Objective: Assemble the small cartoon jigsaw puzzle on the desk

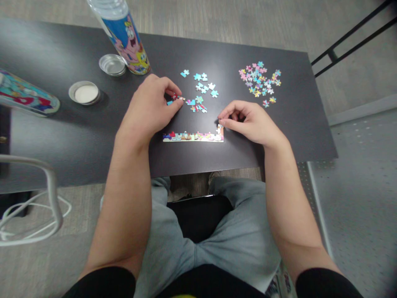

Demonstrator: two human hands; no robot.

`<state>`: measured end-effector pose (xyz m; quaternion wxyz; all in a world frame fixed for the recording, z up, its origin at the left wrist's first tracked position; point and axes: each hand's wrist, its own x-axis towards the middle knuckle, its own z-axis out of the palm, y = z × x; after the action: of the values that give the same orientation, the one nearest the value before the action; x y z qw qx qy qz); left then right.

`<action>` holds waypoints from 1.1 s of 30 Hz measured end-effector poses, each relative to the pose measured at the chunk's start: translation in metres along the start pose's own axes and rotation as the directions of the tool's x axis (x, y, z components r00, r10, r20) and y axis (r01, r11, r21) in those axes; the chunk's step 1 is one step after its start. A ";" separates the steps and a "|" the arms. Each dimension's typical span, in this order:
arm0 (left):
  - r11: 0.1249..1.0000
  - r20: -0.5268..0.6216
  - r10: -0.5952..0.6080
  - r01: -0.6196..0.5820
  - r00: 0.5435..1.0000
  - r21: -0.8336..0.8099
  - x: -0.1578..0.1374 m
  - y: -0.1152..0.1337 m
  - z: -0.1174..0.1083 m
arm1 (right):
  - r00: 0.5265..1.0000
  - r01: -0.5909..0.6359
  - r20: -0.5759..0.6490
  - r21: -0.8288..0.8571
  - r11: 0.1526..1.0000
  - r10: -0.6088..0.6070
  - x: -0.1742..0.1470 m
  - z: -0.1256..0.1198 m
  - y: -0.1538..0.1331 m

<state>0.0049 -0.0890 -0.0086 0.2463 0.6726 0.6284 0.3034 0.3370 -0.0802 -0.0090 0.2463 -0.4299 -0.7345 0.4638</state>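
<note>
My left hand (pixel 149 105) rests over the table with thumb and forefinger closed around a small red and white puzzle piece (pixel 175 97). Beside its fingertips lies a small group of loose pieces (pixel 198 107), some with red, pink and light blue. My right hand (pixel 248 122) pinches a puzzle piece (pixel 220 128) at the right end of the joined strip. That strip of puzzle pieces (pixel 192 137) forms a straight row near the table's front edge, turning upward at its right end. Several pale blue pieces (pixel 203 87) lie farther back.
A heap of mixed pieces (pixel 259 78) lies at the back right of the dark table (pixel 294 136). On the left are an upright cartoon-printed tube (pixel 130 45), a lying printed tube (pixel 27 95), a metal lid (pixel 112 65) and a white-lined lid (pixel 84 93).
</note>
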 end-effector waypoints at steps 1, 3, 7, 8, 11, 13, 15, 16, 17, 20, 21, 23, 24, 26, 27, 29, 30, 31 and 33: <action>1.000 -0.012 0.018 -0.018 1.000 -0.022 0.001 -0.004 0.002 | 1.000 0.002 -0.002 0.007 1.000 -0.002 0.001 0.000 0.002; 0.998 -0.032 0.039 -0.040 0.999 -0.047 0.003 -0.010 0.005 | 1.000 0.012 -0.007 -0.006 1.000 -0.012 0.002 0.000 0.005; 0.998 -0.049 0.040 -0.042 0.998 -0.040 0.005 -0.014 0.007 | 0.993 0.102 -0.054 -0.056 0.993 -0.105 0.004 0.000 0.013; 0.998 -0.048 0.041 -0.043 0.998 -0.038 0.005 -0.015 0.006 | 0.991 0.114 -0.065 -0.055 0.992 -0.118 0.004 0.000 0.014; 0.998 -0.036 0.039 -0.040 0.999 -0.049 0.006 -0.014 0.003 | 0.990 0.109 -0.080 -0.045 0.993 -0.113 0.004 0.001 0.016; 0.997 -0.032 0.033 -0.035 0.999 -0.063 0.006 -0.014 0.001 | 0.990 0.114 -0.080 -0.053 0.992 -0.118 0.003 0.001 0.015; 0.997 -0.033 0.035 -0.037 0.999 -0.068 0.006 -0.014 0.000 | 0.988 0.127 -0.075 -0.061 0.990 -0.132 0.003 0.002 0.015; 0.997 -0.030 0.041 -0.043 0.999 -0.066 0.006 -0.014 0.000 | 0.988 0.133 -0.074 -0.061 0.989 -0.138 0.002 0.002 0.015; 0.997 -0.026 0.047 -0.049 0.999 -0.063 0.006 -0.014 0.000 | 0.987 0.137 -0.073 -0.061 0.989 -0.141 0.002 0.002 0.014; 0.996 -0.014 0.058 -0.059 0.998 -0.073 0.006 -0.014 0.000 | 0.988 0.128 -0.072 -0.074 0.989 -0.133 0.002 0.002 0.013; 0.995 -0.013 0.059 -0.060 0.998 -0.083 0.006 -0.013 0.000 | 0.989 0.122 -0.073 -0.080 0.989 -0.128 0.002 0.002 0.013; 0.993 -0.008 0.058 -0.058 0.998 -0.098 0.006 -0.012 -0.001 | 0.990 0.114 -0.076 -0.087 0.990 -0.120 0.002 0.002 0.011; 0.993 -0.007 0.056 -0.056 0.998 -0.099 0.005 -0.011 -0.002 | 0.990 0.114 -0.079 -0.086 0.990 -0.121 0.002 0.002 0.011; 0.995 -0.005 0.052 -0.052 0.999 -0.082 0.005 -0.008 -0.002 | 0.990 0.110 -0.082 -0.088 0.990 -0.118 0.002 0.002 0.010; 0.997 -0.005 0.049 -0.049 0.999 -0.065 0.004 -0.007 -0.003 | 0.990 0.105 -0.083 -0.092 0.990 -0.113 0.002 0.002 0.009; 0.999 0.003 0.039 -0.039 0.999 -0.029 0.003 -0.005 -0.003 | 0.991 0.093 -0.086 -0.102 0.990 -0.102 0.002 0.003 0.009; 0.999 0.010 0.032 -0.032 0.999 -0.015 0.003 -0.004 -0.003 | 0.992 0.088 -0.084 -0.105 0.991 -0.097 0.002 0.003 0.009; 1.000 0.013 0.025 -0.025 1.000 -0.006 0.002 -0.004 -0.003 | 0.992 0.089 -0.083 -0.105 0.990 -0.098 0.002 0.003 0.009; 1.000 0.002 0.013 -0.013 1.000 -0.002 0.000 -0.003 -0.002 | 0.992 0.095 -0.074 -0.101 0.990 -0.103 0.002 0.003 0.009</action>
<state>0.0008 -0.0892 -0.0095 0.2454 0.6768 0.6234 0.3050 0.3376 -0.0779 -0.0183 0.2766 -0.4224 -0.7663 0.3974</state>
